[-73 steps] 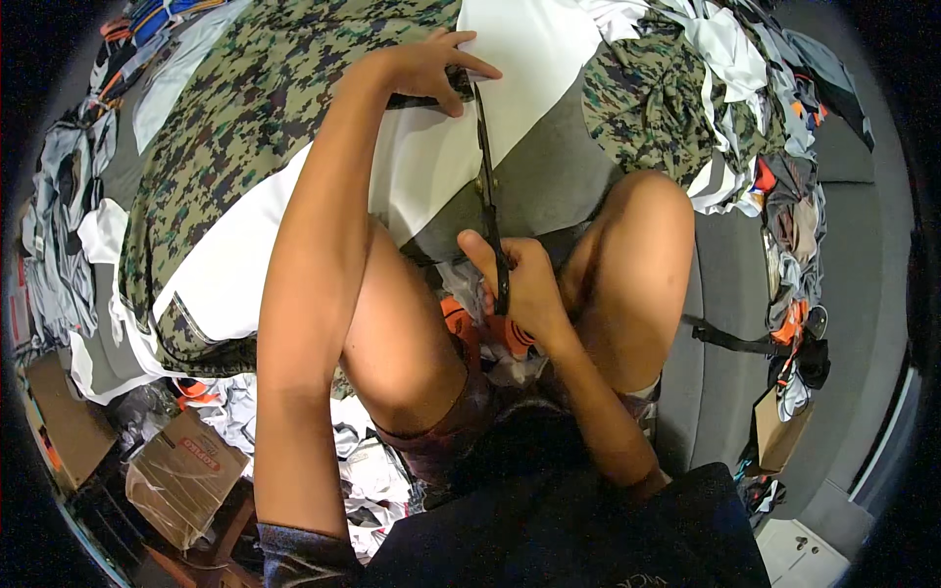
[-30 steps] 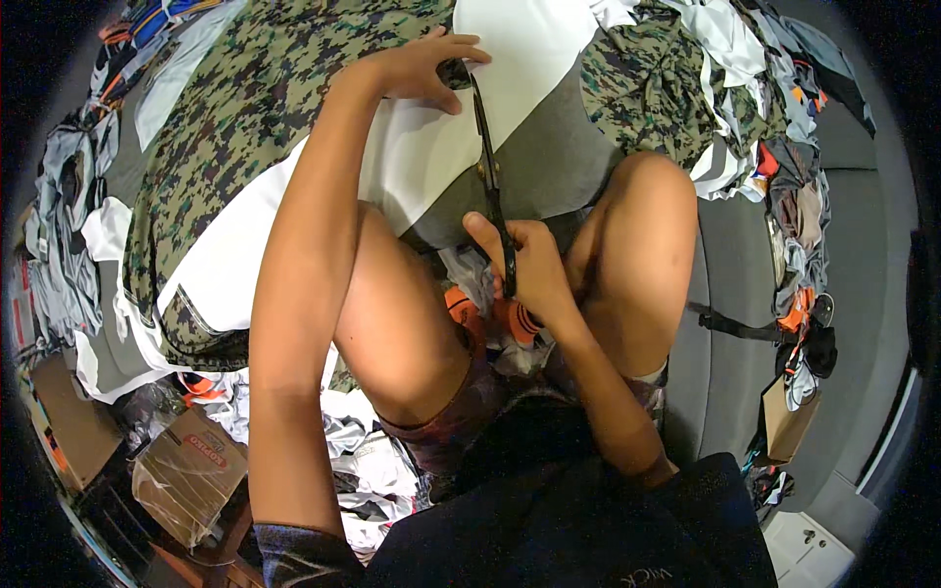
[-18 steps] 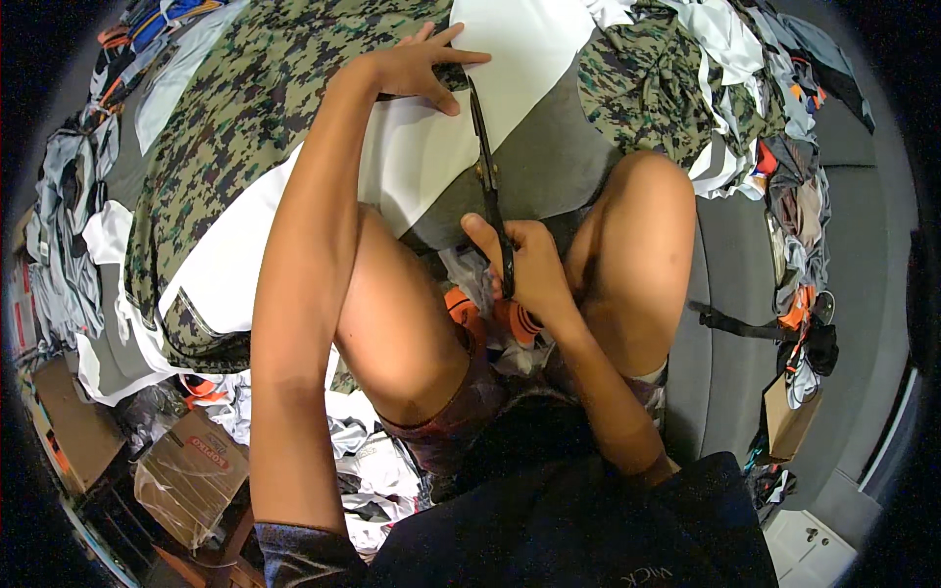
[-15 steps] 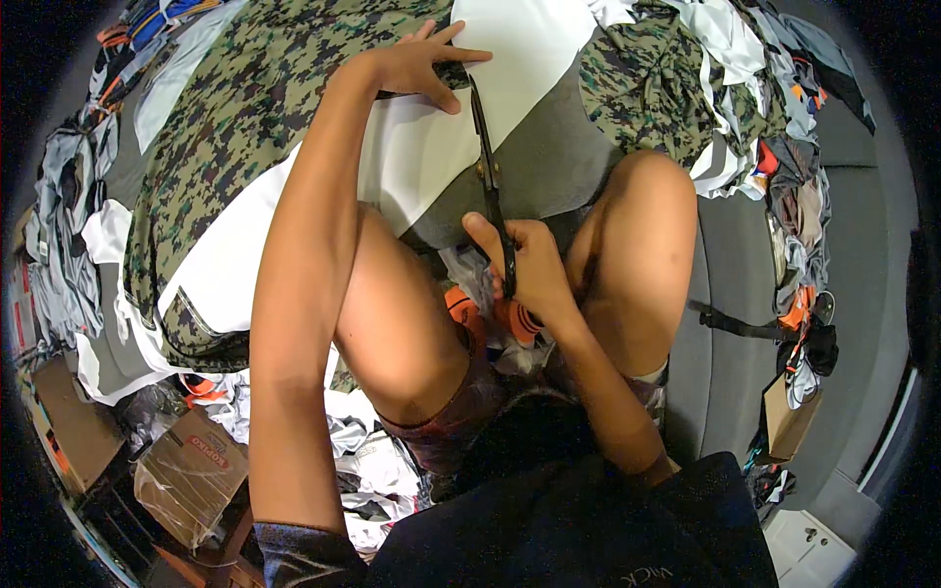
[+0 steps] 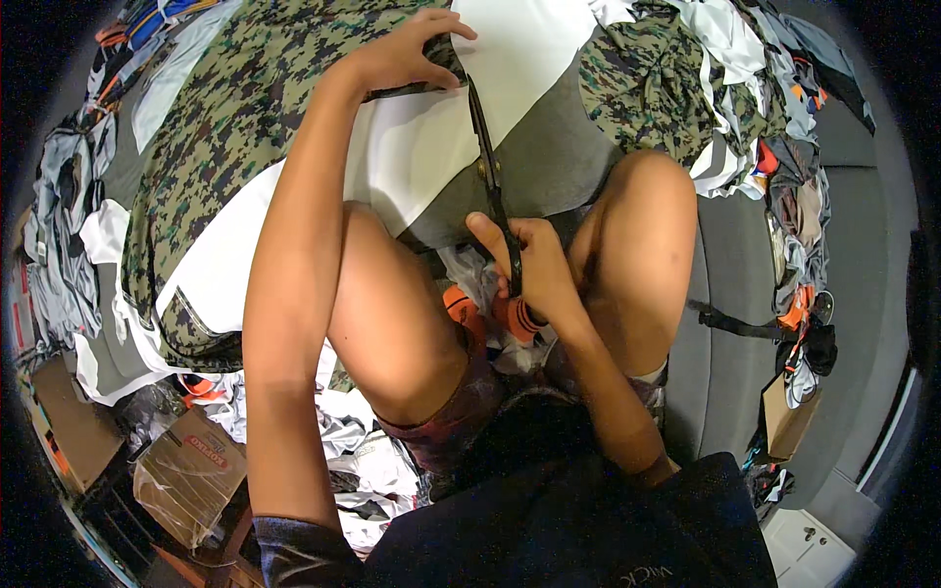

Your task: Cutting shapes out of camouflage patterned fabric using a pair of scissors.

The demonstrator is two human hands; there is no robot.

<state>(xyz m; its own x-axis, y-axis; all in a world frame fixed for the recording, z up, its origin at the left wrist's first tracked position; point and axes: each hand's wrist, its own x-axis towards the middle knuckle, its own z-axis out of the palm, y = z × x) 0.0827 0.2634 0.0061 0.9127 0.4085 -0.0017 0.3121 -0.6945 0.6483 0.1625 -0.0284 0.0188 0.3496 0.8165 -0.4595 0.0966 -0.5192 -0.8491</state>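
A large camouflage-print fabric (image 5: 265, 88) with broad white margins (image 5: 520, 59) lies spread in front of me. My left hand (image 5: 412, 54) rests on it at the far side, thumb and fingers apart, beside a dark gap between the printed part and the white. In my right hand (image 5: 537, 265) are long black scissors (image 5: 493, 186), gripped by the handles above my lap. Their blades point away from me, nearly closed, with the tip at the white fabric close to my left thumb. Some handle loops are hidden by my fingers.
Another camouflage piece (image 5: 647, 88) with white strips lies at the far right. Clothes are heaped along the left (image 5: 64, 235) and right (image 5: 799, 206). Cardboard boxes (image 5: 191, 475) stand at the lower left; a black strap (image 5: 735, 323) lies on the grey surface at right.
My left hand has shifted slightly left and away from me, its fingers drawing back from the white area. The scissors and right hand have barely moved, drifting slightly to the right.
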